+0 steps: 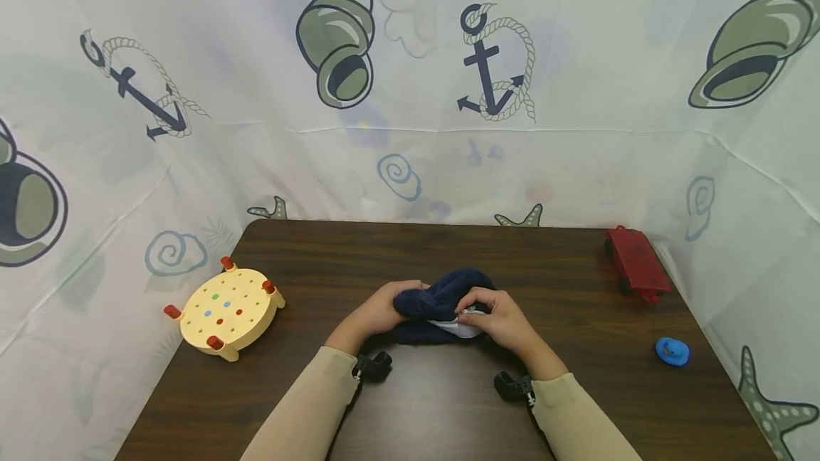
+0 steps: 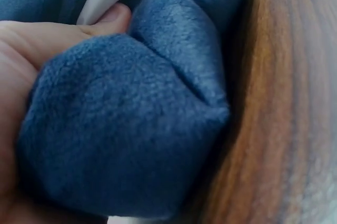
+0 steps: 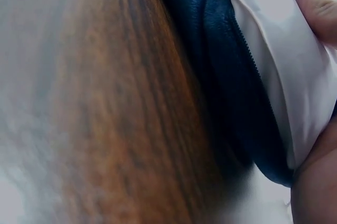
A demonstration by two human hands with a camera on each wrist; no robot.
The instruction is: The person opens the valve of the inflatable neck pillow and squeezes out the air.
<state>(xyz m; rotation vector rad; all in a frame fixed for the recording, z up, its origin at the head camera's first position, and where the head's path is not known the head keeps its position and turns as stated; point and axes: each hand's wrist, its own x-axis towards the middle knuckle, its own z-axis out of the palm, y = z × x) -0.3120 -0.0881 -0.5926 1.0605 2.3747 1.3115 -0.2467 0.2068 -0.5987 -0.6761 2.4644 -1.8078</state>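
A navy plush cushion (image 1: pixel 458 284), bunched and folded, lies at the middle of the table between both hands. White inner fabric (image 1: pixel 453 329) shows through its opening, and in the right wrist view a dark zipper (image 3: pixel 247 48) edges that opening. My left hand (image 1: pixel 379 310) grips the cushion's left end; in the left wrist view the thumb (image 2: pixel 115 19) lies over the plush beside the white fabric. With thumb and fingers, my right hand (image 1: pixel 502 317) pinches the white fabric at the right side. The left hand's other fingers are hidden behind the plush.
On the dark wooden table (image 1: pixel 320 255), a round yellow stool-like toy (image 1: pixel 227 310) with red-tipped legs lies upside down at the left. A red toy wagon or skateboard (image 1: pixel 637 262) stands at the back right. Nearer sits a small blue object (image 1: pixel 672 351). Patterned cloth (image 1: pixel 576 169) hangs around the table.
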